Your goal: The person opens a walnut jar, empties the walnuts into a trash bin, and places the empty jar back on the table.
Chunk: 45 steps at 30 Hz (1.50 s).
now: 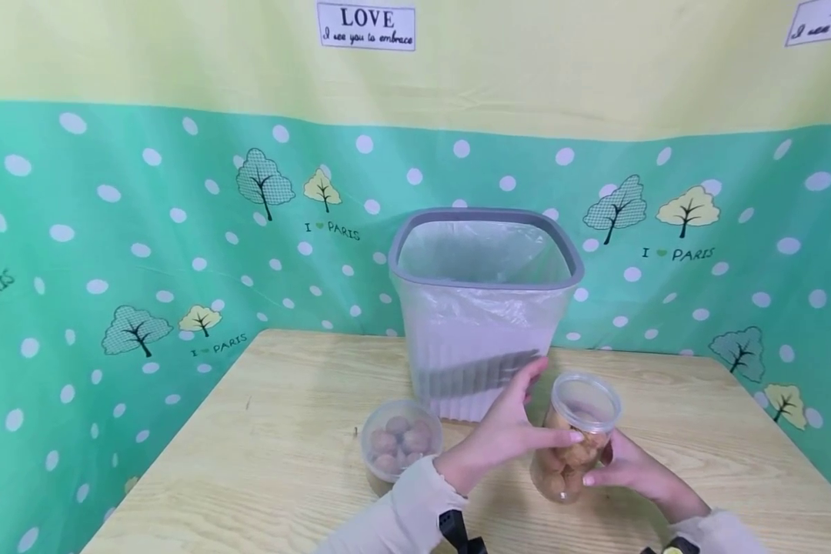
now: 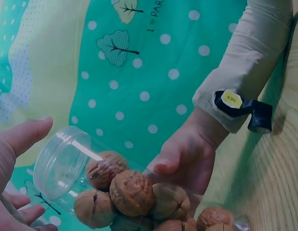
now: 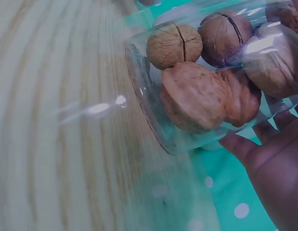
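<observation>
A clear plastic jar (image 1: 573, 450) of walnuts (image 2: 132, 192) stands slightly tilted in front of the bin, its translucent lid (image 2: 57, 168) on top. My right hand (image 1: 630, 471) grips the jar's side low down, thumb against the wall. In the right wrist view the jar's base is close over the wooden table, with walnuts (image 3: 194, 98) piled inside. My left hand (image 1: 502, 435) is spread at the jar's left, its thumb reaching across near the upper part and the fingers pointing up. In the left wrist view, that hand's fingers (image 2: 24, 139) are extended beside the lid.
A bin (image 1: 481, 338) with a grey rim and a clear liner stands behind the hands. Left of my left forearm sits a round lidded tub (image 1: 402, 442) with several brownish round pieces. The wooden table (image 1: 284, 431) ends at a green dotted curtain (image 1: 201, 200).
</observation>
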Each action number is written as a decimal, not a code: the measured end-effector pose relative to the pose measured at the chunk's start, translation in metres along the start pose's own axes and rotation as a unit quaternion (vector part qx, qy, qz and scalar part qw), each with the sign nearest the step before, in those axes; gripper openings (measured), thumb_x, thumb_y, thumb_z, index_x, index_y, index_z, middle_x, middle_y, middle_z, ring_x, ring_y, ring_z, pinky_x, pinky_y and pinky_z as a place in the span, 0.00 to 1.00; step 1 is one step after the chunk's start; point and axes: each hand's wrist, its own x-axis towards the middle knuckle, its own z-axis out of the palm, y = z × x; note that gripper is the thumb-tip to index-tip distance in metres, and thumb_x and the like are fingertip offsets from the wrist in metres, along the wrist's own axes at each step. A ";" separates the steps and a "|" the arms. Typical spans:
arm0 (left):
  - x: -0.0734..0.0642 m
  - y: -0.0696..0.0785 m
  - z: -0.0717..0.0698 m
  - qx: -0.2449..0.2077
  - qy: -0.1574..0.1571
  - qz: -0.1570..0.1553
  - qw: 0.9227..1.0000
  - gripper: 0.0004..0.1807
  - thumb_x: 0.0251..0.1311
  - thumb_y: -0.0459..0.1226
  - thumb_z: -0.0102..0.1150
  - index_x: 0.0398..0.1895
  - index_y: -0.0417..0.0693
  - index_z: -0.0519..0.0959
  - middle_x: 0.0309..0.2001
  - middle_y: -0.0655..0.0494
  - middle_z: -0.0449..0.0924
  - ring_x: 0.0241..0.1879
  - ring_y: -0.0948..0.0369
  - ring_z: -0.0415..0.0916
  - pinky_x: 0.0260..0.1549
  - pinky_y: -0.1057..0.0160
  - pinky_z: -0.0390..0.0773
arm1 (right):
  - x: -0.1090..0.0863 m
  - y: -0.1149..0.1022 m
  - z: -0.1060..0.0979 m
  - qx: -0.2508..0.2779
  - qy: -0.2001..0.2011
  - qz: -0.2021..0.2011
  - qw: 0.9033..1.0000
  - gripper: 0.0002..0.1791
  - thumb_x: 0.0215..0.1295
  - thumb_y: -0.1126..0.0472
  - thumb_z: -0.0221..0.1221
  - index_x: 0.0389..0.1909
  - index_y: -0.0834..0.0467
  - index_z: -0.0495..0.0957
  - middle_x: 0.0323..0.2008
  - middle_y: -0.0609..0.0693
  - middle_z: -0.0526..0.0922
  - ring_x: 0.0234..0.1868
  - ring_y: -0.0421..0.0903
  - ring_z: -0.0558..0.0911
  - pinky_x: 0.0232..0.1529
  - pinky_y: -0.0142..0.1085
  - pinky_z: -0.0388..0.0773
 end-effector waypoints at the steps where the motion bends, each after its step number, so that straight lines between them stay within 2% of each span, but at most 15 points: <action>1: 0.000 0.000 0.000 -0.002 0.000 0.001 1.000 0.51 0.43 0.39 0.74 0.70 0.66 0.55 0.69 0.68 0.55 0.67 0.63 0.55 0.65 0.62 0.59 | 0.000 0.001 0.000 0.006 -0.003 -0.001 1.000 0.39 0.56 0.70 0.60 0.67 0.52 0.55 0.60 0.43 0.71 0.58 0.39 0.73 0.56 0.30 0.71; 11: 0.001 0.001 0.003 -0.024 -0.002 -0.004 1.000 0.51 0.41 0.36 0.74 0.70 0.64 0.57 0.68 0.67 0.58 0.66 0.64 0.56 0.64 0.61 0.58 | -0.001 0.008 0.006 0.032 -0.017 0.019 0.999 0.40 0.54 0.74 0.60 0.66 0.49 0.57 0.60 0.42 0.72 0.58 0.38 0.73 0.57 0.28 0.69; 15: 0.004 0.000 0.004 -0.009 0.001 -0.001 1.000 0.51 0.40 0.36 0.75 0.69 0.63 0.58 0.67 0.65 0.60 0.65 0.62 0.58 0.64 0.63 0.59 | -0.001 0.012 0.008 0.043 -0.024 0.023 0.999 0.40 0.54 0.76 0.58 0.67 0.51 0.57 0.59 0.46 0.74 0.58 0.41 0.74 0.58 0.30 0.70; 22: 0.011 -0.002 0.006 0.007 -0.010 0.003 1.000 0.48 0.41 0.37 0.75 0.69 0.60 0.60 0.64 0.67 0.65 0.62 0.66 0.62 0.61 0.65 0.62 | -0.003 0.016 0.007 0.069 -0.036 0.040 0.996 0.43 0.54 0.78 0.57 0.70 0.53 0.52 0.62 0.49 0.72 0.60 0.42 0.73 0.60 0.30 0.68; 30: 0.017 -0.004 0.012 0.016 -0.026 0.016 0.999 0.48 0.41 0.37 0.75 0.69 0.51 0.61 0.56 0.67 0.72 0.54 0.70 0.68 0.57 0.70 0.64 | -0.007 0.014 0.006 0.042 -0.023 0.066 0.997 0.47 0.52 0.77 0.59 0.68 0.42 0.51 0.61 0.40 0.70 0.59 0.37 0.72 0.57 0.27 0.68; 36: 0.020 -0.003 0.014 0.016 -0.022 0.024 0.999 0.48 0.40 0.36 0.76 0.68 0.50 0.63 0.55 0.66 0.74 0.52 0.70 0.70 0.54 0.71 0.67 | -0.008 0.013 0.004 0.002 -0.007 0.066 0.998 0.50 0.50 0.77 0.61 0.69 0.40 0.49 0.63 0.35 0.66 0.60 0.34 0.69 0.57 0.25 0.65; 42: 0.019 -0.001 0.014 0.030 -0.006 0.050 0.998 0.45 0.38 0.36 0.77 0.65 0.51 0.67 0.56 0.66 0.74 0.52 0.71 0.70 0.53 0.71 0.68 | -0.007 0.012 0.004 0.016 -0.019 0.071 0.997 0.47 0.52 0.77 0.59 0.68 0.44 0.51 0.62 0.41 0.69 0.58 0.38 0.72 0.57 0.27 0.68; 45: 0.019 -0.001 0.013 0.032 0.001 0.053 0.998 0.44 0.38 0.36 0.77 0.64 0.50 0.69 0.57 0.67 0.74 0.53 0.71 0.70 0.53 0.71 0.68 | -0.006 0.010 0.004 0.014 -0.021 0.075 0.997 0.47 0.53 0.76 0.59 0.69 0.44 0.51 0.62 0.41 0.69 0.59 0.38 0.71 0.58 0.26 0.66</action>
